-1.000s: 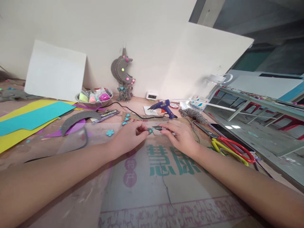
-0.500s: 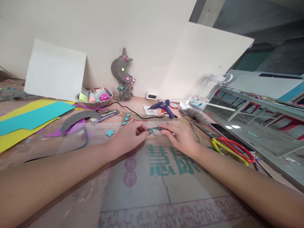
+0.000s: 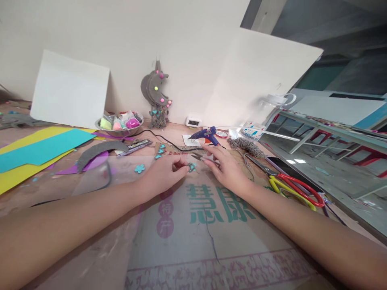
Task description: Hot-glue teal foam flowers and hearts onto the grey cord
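Note:
My left hand [image 3: 166, 172] rests on a printed cardboard sheet [image 3: 211, 225] and pinches a small teal felt piece [image 3: 191, 166] between thumb and fingertips. My right hand [image 3: 225, 169] is just to the right of it, a little apart from the teal piece. It holds small grey snips [image 3: 198, 157] whose tips point left, and its index finger stretches toward a blue glue gun [image 3: 208, 137] lying just beyond.
Red and yellow scissors [image 3: 298, 190] and a phone [image 3: 284, 167] lie at the right, with grey twine [image 3: 246, 147] behind. A teal felt flower [image 3: 139, 168], a bowl of bright clay [image 3: 119, 124], teal and yellow sheets [image 3: 42, 150] and a grey felt moon ornament [image 3: 157, 94] are left and behind.
My right hand has drawn the snips away from the teal piece, up and toward the glue gun. My left hand stays put, still pinching the teal piece.

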`<action>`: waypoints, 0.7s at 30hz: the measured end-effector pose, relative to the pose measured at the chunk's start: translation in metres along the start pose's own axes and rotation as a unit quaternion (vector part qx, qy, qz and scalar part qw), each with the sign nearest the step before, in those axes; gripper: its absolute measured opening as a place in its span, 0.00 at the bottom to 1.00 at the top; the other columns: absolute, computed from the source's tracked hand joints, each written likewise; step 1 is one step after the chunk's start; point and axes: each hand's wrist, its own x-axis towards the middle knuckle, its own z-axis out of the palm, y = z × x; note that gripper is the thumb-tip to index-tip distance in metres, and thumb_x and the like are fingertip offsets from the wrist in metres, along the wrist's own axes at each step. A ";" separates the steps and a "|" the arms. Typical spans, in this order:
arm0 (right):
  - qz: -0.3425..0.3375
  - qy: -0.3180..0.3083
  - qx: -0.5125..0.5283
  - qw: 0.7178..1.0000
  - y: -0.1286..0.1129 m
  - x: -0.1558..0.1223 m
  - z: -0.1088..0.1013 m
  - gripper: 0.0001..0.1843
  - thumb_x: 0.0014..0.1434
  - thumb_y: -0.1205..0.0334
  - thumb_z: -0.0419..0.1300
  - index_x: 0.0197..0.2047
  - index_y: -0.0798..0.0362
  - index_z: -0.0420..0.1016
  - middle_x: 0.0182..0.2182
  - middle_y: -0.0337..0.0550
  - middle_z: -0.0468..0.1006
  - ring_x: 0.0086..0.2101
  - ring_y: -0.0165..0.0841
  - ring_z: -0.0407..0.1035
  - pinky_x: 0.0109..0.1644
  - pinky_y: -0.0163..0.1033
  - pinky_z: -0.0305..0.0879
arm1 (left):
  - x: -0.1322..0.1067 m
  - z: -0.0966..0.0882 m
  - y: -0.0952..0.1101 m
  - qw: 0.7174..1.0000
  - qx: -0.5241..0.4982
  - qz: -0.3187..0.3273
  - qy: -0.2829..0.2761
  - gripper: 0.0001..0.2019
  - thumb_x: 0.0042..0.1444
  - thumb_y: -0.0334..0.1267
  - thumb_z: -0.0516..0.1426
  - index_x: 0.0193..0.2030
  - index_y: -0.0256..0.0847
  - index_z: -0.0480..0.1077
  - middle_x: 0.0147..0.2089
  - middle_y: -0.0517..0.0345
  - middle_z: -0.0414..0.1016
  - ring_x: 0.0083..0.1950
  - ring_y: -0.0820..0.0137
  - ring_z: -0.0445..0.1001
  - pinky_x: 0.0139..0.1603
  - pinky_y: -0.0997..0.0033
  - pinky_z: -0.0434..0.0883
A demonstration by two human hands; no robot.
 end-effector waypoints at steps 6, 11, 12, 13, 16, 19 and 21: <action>0.031 -0.047 0.120 0.991 -0.024 0.007 -0.011 0.11 0.62 0.58 0.52 0.35 0.52 0.74 0.34 0.45 0.74 0.38 0.35 0.68 0.44 0.42 0.63 | -0.003 -0.003 0.003 0.998 -0.044 -0.038 -0.003 0.10 0.54 0.44 0.51 0.30 0.41 0.69 0.25 0.64 0.71 0.23 0.74 0.66 0.24 0.74 0.61; 0.065 -0.098 0.173 0.978 -0.038 -0.001 -0.004 0.09 0.59 0.59 0.55 0.33 0.53 0.71 0.28 0.39 0.70 0.32 0.31 0.64 0.37 0.36 0.60 | -0.002 -0.003 0.002 0.998 -0.064 -0.010 -0.011 0.11 0.54 0.44 0.52 0.31 0.41 0.69 0.29 0.64 0.72 0.26 0.75 0.65 0.26 0.75 0.61; 0.075 -0.101 0.184 0.975 -0.039 -0.002 -0.003 0.09 0.60 0.59 0.54 0.32 0.54 0.71 0.27 0.38 0.69 0.31 0.30 0.63 0.35 0.35 0.60 | -0.002 -0.003 0.002 0.998 -0.067 -0.004 -0.016 0.10 0.54 0.44 0.52 0.30 0.40 0.69 0.29 0.63 0.72 0.26 0.75 0.66 0.27 0.75 0.62; 0.087 -0.102 0.198 0.971 -0.039 -0.003 -0.002 0.10 0.60 0.58 0.54 0.31 0.54 0.70 0.26 0.37 0.67 0.29 0.29 0.62 0.34 0.35 0.59 | -0.001 -0.002 0.001 0.997 -0.069 0.002 -0.019 0.10 0.54 0.43 0.53 0.30 0.40 0.69 0.29 0.63 0.72 0.27 0.75 0.66 0.28 0.74 0.62; 0.125 -0.095 0.242 0.958 -0.036 -0.003 0.000 0.12 0.60 0.57 0.53 0.28 0.54 0.67 0.23 0.35 0.63 0.25 0.27 0.58 0.29 0.33 0.56 | 0.000 -0.001 -0.001 0.997 -0.068 0.013 -0.017 0.09 0.53 0.43 0.54 0.32 0.40 0.70 0.31 0.62 0.73 0.31 0.73 0.69 0.33 0.73 0.65; 0.146 -0.089 0.257 0.951 -0.033 -0.001 -0.001 0.14 0.59 0.54 0.53 0.27 0.54 0.66 0.21 0.34 0.62 0.24 0.26 0.56 0.28 0.32 0.55 | 0.000 -0.002 -0.002 0.998 -0.063 -0.006 0.002 0.14 0.52 0.47 0.54 0.40 0.40 0.69 0.38 0.58 0.73 0.38 0.70 0.70 0.37 0.71 0.66; 0.148 -0.091 0.256 0.951 -0.032 -0.001 0.000 0.14 0.59 0.54 0.53 0.27 0.55 0.66 0.22 0.35 0.63 0.24 0.27 0.57 0.28 0.33 0.55 | 0.000 -0.003 -0.002 0.999 -0.048 -0.014 0.008 0.15 0.54 0.49 0.52 0.40 0.40 0.68 0.36 0.58 0.72 0.36 0.70 0.69 0.36 0.71 0.65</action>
